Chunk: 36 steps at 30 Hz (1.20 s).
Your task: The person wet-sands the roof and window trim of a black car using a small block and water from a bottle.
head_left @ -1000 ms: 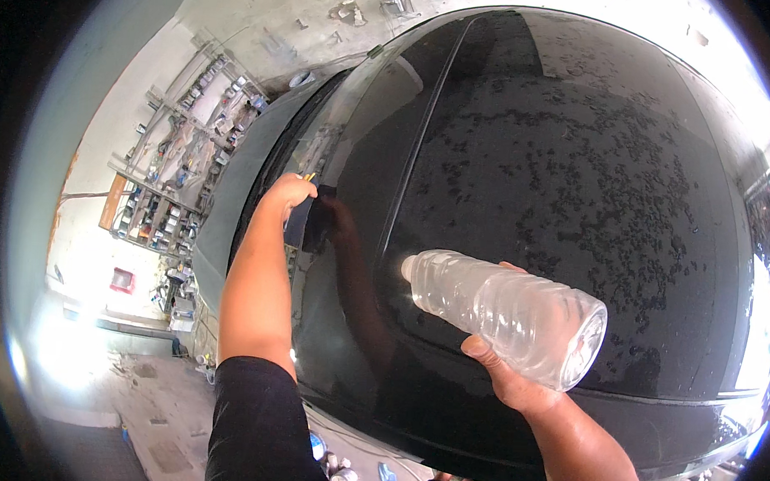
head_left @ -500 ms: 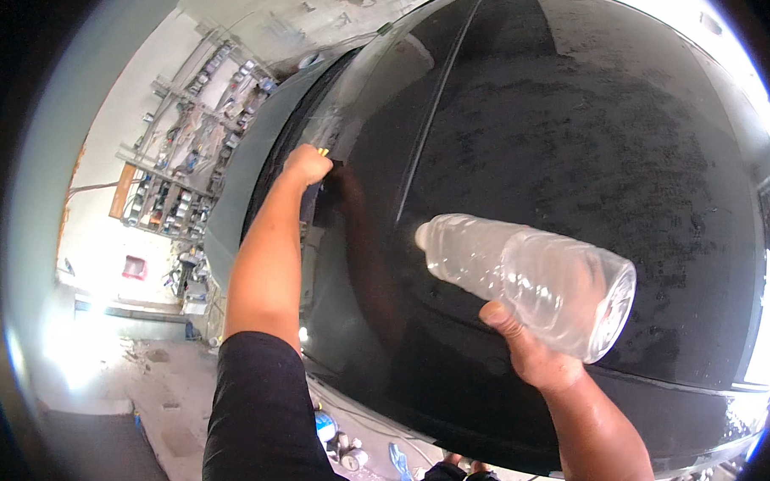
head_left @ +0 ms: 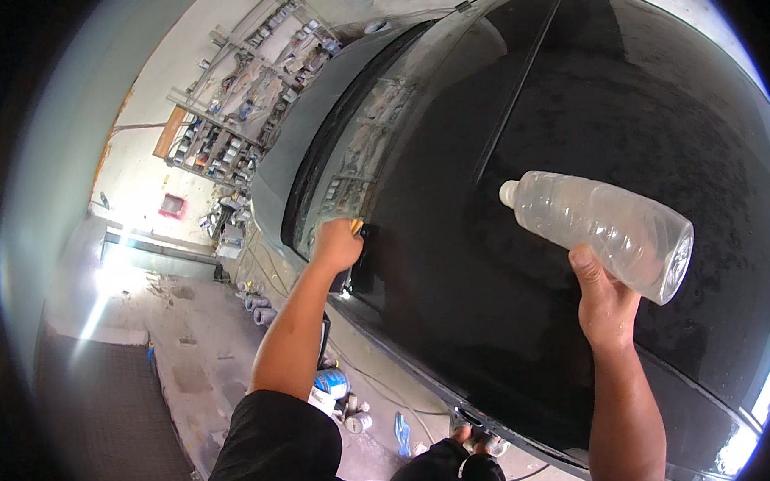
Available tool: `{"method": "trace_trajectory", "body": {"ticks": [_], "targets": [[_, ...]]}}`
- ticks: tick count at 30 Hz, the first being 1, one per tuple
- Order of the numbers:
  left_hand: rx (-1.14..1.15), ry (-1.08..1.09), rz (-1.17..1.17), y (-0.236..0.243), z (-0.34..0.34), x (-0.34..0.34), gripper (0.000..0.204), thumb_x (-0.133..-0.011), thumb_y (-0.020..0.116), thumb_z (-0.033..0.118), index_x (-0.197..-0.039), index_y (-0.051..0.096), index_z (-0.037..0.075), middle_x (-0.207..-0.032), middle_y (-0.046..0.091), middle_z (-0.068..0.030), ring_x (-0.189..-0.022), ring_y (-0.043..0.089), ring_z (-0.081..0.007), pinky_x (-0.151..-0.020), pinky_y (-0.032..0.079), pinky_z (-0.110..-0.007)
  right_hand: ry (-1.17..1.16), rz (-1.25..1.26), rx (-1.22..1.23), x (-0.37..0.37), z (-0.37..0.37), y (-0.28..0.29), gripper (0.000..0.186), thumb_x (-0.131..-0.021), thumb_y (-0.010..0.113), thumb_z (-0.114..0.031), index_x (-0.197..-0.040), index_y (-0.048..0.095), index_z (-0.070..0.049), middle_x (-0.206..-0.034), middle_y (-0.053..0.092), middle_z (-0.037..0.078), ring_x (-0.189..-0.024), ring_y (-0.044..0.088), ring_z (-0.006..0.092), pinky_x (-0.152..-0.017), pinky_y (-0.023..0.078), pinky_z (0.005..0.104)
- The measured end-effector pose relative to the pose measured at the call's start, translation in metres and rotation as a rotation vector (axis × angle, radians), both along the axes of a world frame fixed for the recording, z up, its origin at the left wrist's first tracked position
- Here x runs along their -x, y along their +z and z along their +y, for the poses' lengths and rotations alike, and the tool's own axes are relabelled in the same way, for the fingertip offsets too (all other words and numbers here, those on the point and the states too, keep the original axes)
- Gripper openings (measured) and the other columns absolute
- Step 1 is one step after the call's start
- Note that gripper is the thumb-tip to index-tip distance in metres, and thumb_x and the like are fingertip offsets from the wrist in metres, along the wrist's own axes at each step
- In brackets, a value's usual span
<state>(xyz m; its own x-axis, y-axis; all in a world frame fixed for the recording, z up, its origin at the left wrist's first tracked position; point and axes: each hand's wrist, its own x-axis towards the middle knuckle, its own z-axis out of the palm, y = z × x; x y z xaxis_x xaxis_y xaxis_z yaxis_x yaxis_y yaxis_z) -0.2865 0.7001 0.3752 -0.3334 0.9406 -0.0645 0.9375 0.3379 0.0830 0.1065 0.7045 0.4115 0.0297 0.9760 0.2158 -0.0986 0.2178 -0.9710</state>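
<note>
While the right hand (head_left: 608, 301) clasps its lower half, the clear bottle (head_left: 585, 215) points left.

Short black sleeve (head_left: 280, 440), dark trousers (head_left: 432, 471)

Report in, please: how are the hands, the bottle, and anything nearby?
Left hand closed on yellow-edged thing, mostly hidden. Right hand gripping clear bottle, tipped sideways over black car. Cans on floor beside car.
</note>
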Motion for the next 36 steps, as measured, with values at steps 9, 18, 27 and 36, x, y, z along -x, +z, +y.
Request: {"method": "trace_trajectory", "body": {"ticks": [9, 18, 27, 36], "targets": [[0.191, -0.016, -0.029, -0.001, -0.068, 0.017, 0.019, -0.077, 0.063, 0.012, -0.088, 0.064, -0.004, -0.086, 0.064, -0.0274, -0.086, 0.063, -0.0435, -0.078, 0.049, -0.049, -0.025, -0.002, -0.030, 0.002, 0.002, 0.003, 0.067, -0.080, 0.076, -0.038, -0.127, 0.044, -0.003, -0.116, 0.054, 0.017, -0.109, 0.056, 0.0269, -0.090, 0.050, 0.0433], [0.104, 0.084, -0.183, -0.009, -0.086, 0.021, 0.018, -0.078, 0.064, 0.010, -0.090, 0.063, -0.004, -0.085, 0.063, -0.0279, -0.085, 0.062, -0.0440, -0.074, 0.048, -0.047, -0.003, -0.017, -0.033, 0.003, -0.001, 0.003, 0.066, -0.080, 0.077, -0.035, -0.127, 0.044, -0.003, -0.116, 0.054, 0.016, -0.107, 0.056, 0.0265, -0.088, 0.050, 0.0425], [-0.007, 0.102, -0.130, -0.017, -0.070, 0.011, 0.018, -0.080, 0.061, 0.012, -0.089, 0.063, -0.004, -0.087, 0.063, -0.0279, -0.087, 0.061, -0.0459, -0.076, 0.048, -0.050, 0.026, -0.070, 0.005, -0.001, -0.005, 0.009, 0.065, -0.080, 0.076, -0.038, -0.124, 0.045, -0.001, -0.107, 0.058, 0.015, -0.098, 0.060, 0.0241, -0.084, 0.051, 0.0392], [-0.172, -0.132, -0.033, -0.014, 0.089, 0.003, 0.013, -0.080, 0.059, 0.008, -0.087, 0.065, -0.001, -0.087, 0.064, -0.0261, -0.086, 0.062, -0.0433, -0.076, 0.049, -0.049, 0.042, -0.130, -0.143, -0.006, -0.003, 0.001, 0.078, -0.074, 0.083, -0.030, -0.133, 0.042, -0.001, -0.116, 0.057, 0.015, -0.105, 0.060, 0.0255, -0.087, 0.051, 0.0382]]}}
